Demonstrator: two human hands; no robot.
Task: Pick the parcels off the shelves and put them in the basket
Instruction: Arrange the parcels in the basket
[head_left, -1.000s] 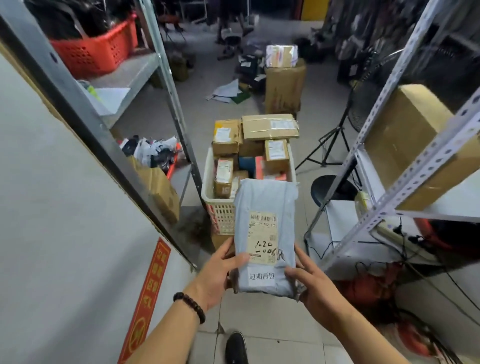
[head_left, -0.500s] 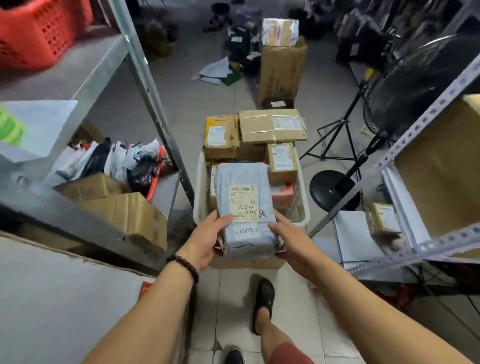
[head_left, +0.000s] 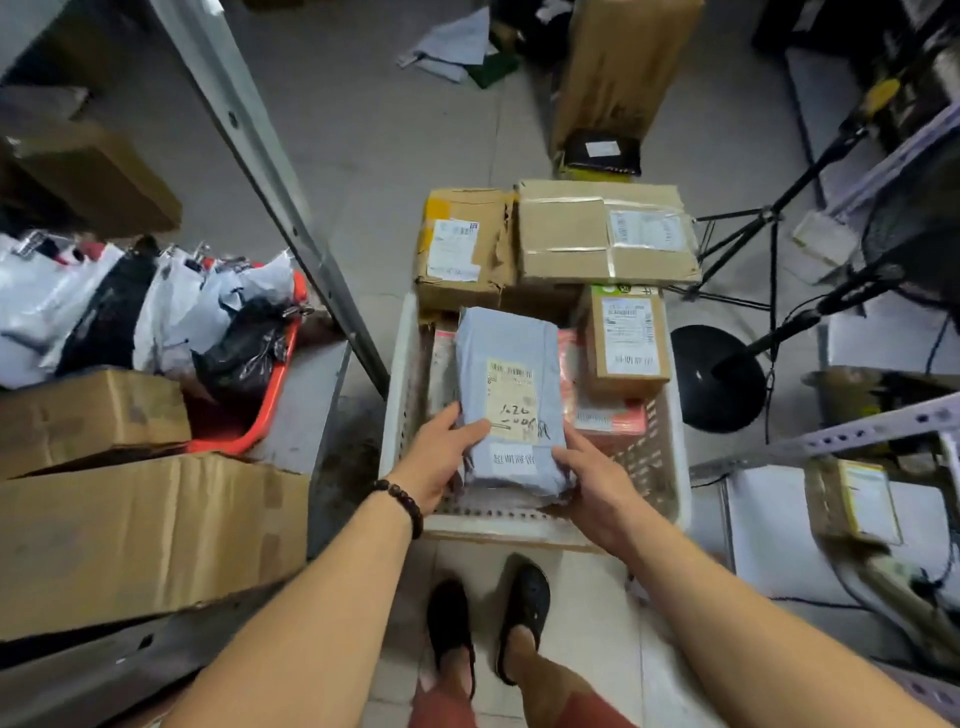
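Two hands (head_left: 441, 457) (head_left: 597, 483) grip grey parcel (head_left: 511, 384), lengthwise away

A parcel stockroom or courier depot: slotted-angle metal shelving (head_left: 262, 171) lines both sides of a narrow tiled aisle; a white basket (head_left: 397, 395) on the floor is heaped with cardboard boxes (head_left: 566, 234) bearing printed shipping labels; a red basket (head_left: 270, 395) on the left shelf holds plastic mailer bags (head_left: 171, 306); loose papers (head_left: 452, 44) litter the floor beyond.

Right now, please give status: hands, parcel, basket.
Left hand and right hand both grip grey parcel. Parcel low over white basket, not released. Cardboard boxes crowd far end.
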